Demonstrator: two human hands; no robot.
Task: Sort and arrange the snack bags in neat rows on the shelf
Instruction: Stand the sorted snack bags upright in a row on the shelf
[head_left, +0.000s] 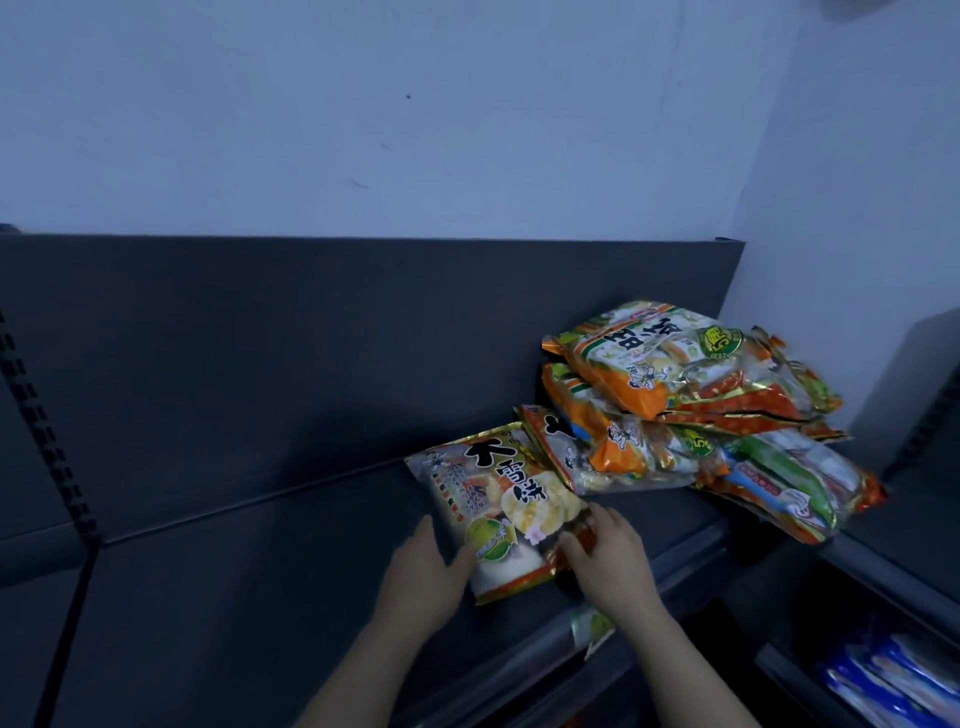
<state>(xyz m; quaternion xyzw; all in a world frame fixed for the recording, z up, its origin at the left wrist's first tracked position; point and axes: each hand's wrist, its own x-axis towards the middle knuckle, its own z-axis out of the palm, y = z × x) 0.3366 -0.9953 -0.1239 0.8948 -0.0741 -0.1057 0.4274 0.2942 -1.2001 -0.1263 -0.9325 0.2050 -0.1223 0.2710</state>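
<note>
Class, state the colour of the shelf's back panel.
Dark grey; the back panel shows best in the head view.

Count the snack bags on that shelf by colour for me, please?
Gold-edged front bags: 2, the held bag and the second bag
Orange mascot bags: 2, the top orange bag and the lower orange bag
Red-orange bag: 1
Green-and-red bag: 1
Total: 6 visible; the pile may hide more.

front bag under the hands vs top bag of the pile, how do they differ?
The front bag lies on the shelf, print upright to the camera; top bag caps the pile, print upside down. Touching front bag: left hand and right hand; nothing touches top bag. Both: glossy snack bags.
</note>
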